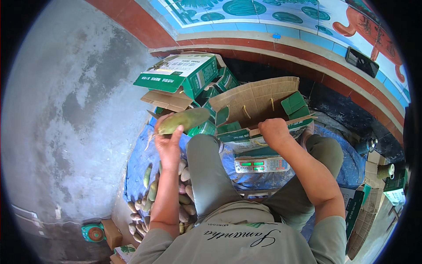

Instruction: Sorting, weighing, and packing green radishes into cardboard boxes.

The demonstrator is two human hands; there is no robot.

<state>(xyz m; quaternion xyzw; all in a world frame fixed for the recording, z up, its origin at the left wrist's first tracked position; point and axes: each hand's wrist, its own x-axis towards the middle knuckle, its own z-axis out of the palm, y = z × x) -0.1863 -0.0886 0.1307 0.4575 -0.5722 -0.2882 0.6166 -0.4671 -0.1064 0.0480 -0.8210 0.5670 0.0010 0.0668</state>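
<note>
My left hand point(168, 144) is closed round a long green radish point(187, 119), held up level with a thin root trailing from its near end. In front of me an open green and brown cardboard box point(250, 100) stands on a digital scale point(262, 164) with lit green displays. My right hand point(273, 130) is closed at the near top edge of that box, its knuckles up. The fingertips are hidden, but the hand seems to grip the cardboard rim. The inside bottom of the box is out of sight.
Several radishes point(183, 214) lie heaped on blue sheeting point(137, 163) beside my left leg. More green boxes point(201, 79) are stacked at the far left. A phone point(361, 62) rests on the tiled ledge. A dark flask point(365, 145) and cartons stand at right.
</note>
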